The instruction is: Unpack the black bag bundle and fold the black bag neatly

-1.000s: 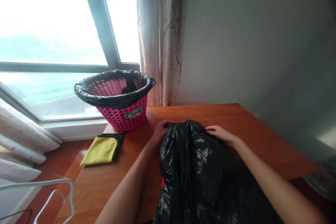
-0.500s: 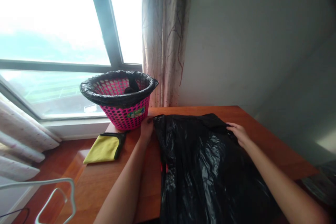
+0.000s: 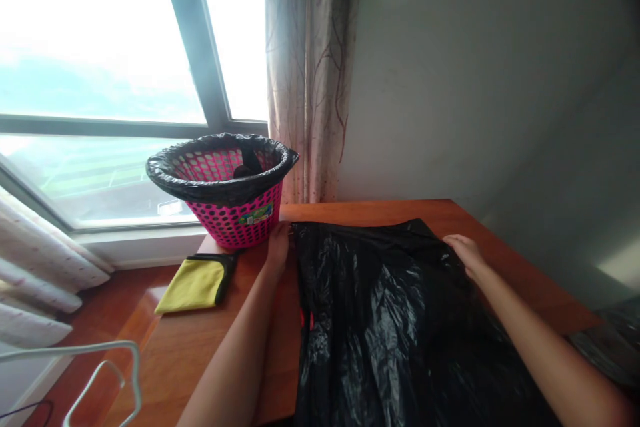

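A large black plastic garbage bag [image 3: 380,307] lies spread over the wooden table, hanging toward me past the near edge. My left hand [image 3: 279,243] is closed on its far left corner, right beside the base of a pink basket [image 3: 235,223]. On the bag's far right edge, my right hand [image 3: 465,252] pinches the plastic. A shiny black liner [image 3: 200,187] is folded over the basket's rim, and something dark shows inside. Small red bits peek out at the garbage bag's left side; what they belong to is hidden.
A folded yellow cloth [image 3: 193,283] with dark trim lies on the table [image 3: 280,353] left of my forearm. White metal tubing [image 3: 135,373] stands at the lower left. Behind are a window, a patterned curtain [image 3: 313,80] and a grey wall.
My right hand has moved a little to the right, drawing the bag's far edge wider and straighter. My left hand stays at the left corner. The view has shifted slightly.
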{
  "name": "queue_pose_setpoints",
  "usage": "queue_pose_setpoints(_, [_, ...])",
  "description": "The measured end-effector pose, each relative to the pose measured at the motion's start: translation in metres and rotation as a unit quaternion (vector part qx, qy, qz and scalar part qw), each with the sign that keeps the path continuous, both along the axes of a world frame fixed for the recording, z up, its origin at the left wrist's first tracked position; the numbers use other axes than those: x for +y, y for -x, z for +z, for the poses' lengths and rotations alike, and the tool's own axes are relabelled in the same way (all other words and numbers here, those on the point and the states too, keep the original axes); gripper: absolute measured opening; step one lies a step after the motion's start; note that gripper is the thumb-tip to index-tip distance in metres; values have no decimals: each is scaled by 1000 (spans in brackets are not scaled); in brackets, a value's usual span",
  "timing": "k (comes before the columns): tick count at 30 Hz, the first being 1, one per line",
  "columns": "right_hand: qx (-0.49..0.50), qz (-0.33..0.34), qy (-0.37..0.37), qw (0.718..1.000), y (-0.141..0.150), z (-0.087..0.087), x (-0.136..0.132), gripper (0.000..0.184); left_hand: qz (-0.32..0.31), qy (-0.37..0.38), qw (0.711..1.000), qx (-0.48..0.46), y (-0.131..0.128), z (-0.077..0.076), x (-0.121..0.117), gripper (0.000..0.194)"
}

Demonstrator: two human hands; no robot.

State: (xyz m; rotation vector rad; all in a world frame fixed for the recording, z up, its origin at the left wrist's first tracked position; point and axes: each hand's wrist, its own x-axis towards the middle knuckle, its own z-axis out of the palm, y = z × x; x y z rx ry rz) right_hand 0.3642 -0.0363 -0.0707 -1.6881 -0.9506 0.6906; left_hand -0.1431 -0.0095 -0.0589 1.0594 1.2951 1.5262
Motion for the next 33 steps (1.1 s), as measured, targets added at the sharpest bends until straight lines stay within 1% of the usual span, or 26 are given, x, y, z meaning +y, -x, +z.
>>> queue_pose_setpoints(3, [28, 18, 16, 999, 0, 5, 9, 5, -11, 6, 1000, 6, -2, 4, -1, 45])
queue_pose_setpoints(6, [69, 74, 56, 993, 5, 12, 20, 6, -11, 1, 999, 36, -4, 5, -1, 37])
queue_pose_setpoints(10, [131, 164, 109, 971, 15, 27, 29, 13, -3, -13, 997, 71, -4, 4, 0, 26])
queue_pose_setpoints(12, [152, 195, 111, 963, 17, 36, 29, 16, 3, -18, 997, 78, -3, 2, 1, 22])
queue_pose_setpoints(16, [170, 273, 80, 944, 15, 52, 21, 30, 22, -28, 996, 80, 0, -2, 3, 19])
queue_pose_setpoints(17, [166, 283, 76, 942, 13, 55, 19, 31, 24, -30, 996, 80, 0, -2, 3, 18])
queue_pose_setpoints(18, [158, 274, 74, 946, 11, 56, 18, 30, 26, -31, 996, 79, 1, -2, 4, 18])
queue_pose_setpoints(19, [147, 247, 72, 955, 9, 56, 18, 29, 26, -33, 996, 78, 1, -2, 4, 18])
queue_pose_setpoints(22, [118, 128, 50, 984, 2, 53, 21, 20, 25, -35, 996, 76, 1, -1, 3, 17])
queue_pose_setpoints(23, [112, 95, 40, 988, -1, 50, 23, 17, 25, -36, 996, 75, 1, -1, 3, 18])
queue_pose_setpoints(25, [106, 58, 25, 992, -5, 46, 27, 12, 24, -36, 996, 72, 0, 0, 2, 19])
queue_pose_setpoints(28, [109, 46, 17, 993, -7, 41, 30, 7, 16, -34, 997, 69, 0, 1, 2, 21])
queue_pose_setpoints(31, [130, 83, 31, 987, -6, 43, 29, 3, 8, -33, 997, 67, -1, 2, 2, 22])
queue_pose_setpoints(33, [150, 115, 46, 981, -6, 46, 27, 8, 6, -33, 997, 67, -1, 2, 2, 22])
